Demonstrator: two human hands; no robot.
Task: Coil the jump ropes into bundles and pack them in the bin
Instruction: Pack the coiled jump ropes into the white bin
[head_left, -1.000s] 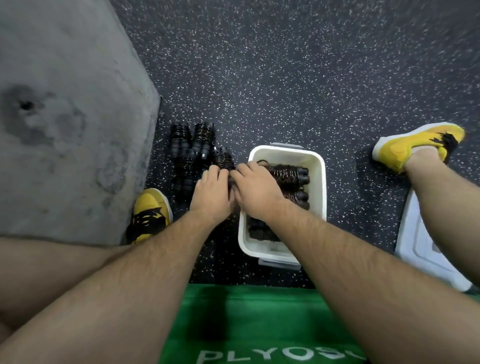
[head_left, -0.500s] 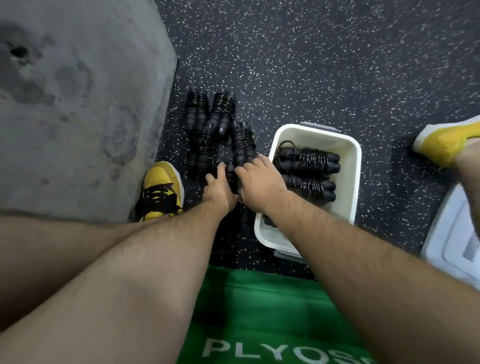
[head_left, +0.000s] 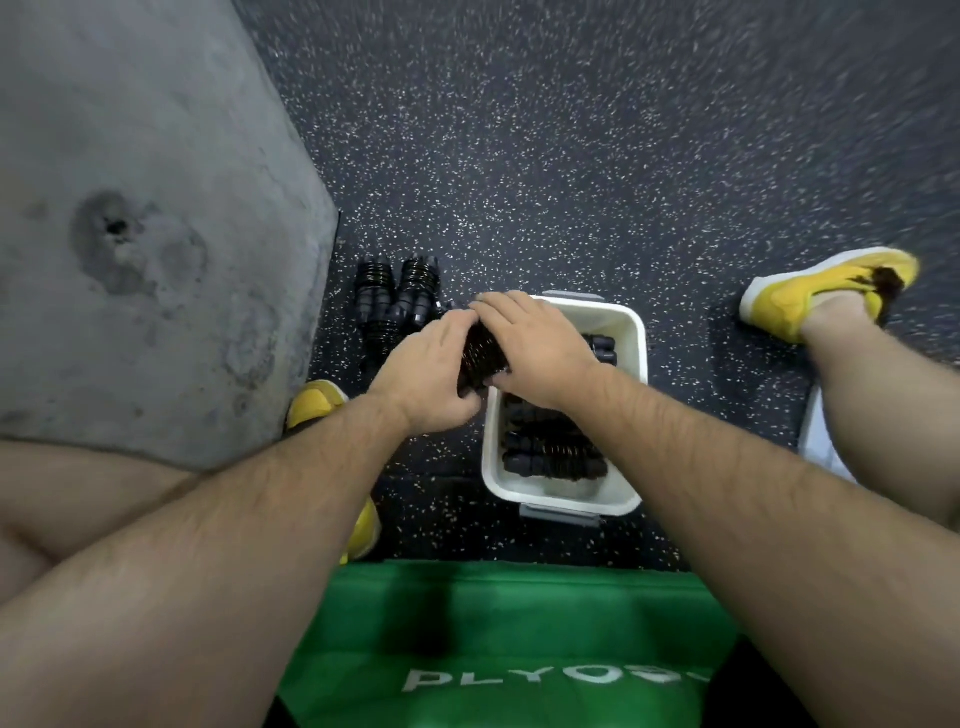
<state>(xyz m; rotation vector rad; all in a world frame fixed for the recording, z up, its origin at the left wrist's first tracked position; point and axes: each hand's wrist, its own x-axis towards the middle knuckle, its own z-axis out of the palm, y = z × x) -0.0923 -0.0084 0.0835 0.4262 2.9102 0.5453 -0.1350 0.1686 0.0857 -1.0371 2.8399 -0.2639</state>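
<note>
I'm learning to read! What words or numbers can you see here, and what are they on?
"PLYO", then cut-off blurred letters: white print on the green box at the bottom edge; the rest cannot be read.
No readable print shows on the white bin, the bundles or the yellow shoes.

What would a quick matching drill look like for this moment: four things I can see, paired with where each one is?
Things:
1. held bundle
2. packed bundles
3. loose bundles
4. bin

Places:
A. on the speckled floor, left of the bin
B. lying inside the bin
C. between the left hand and right hand, over the bin's left rim
D. on the floor, beyond the green mat

Pairs: 1-C, 2-B, 3-A, 4-D
</note>
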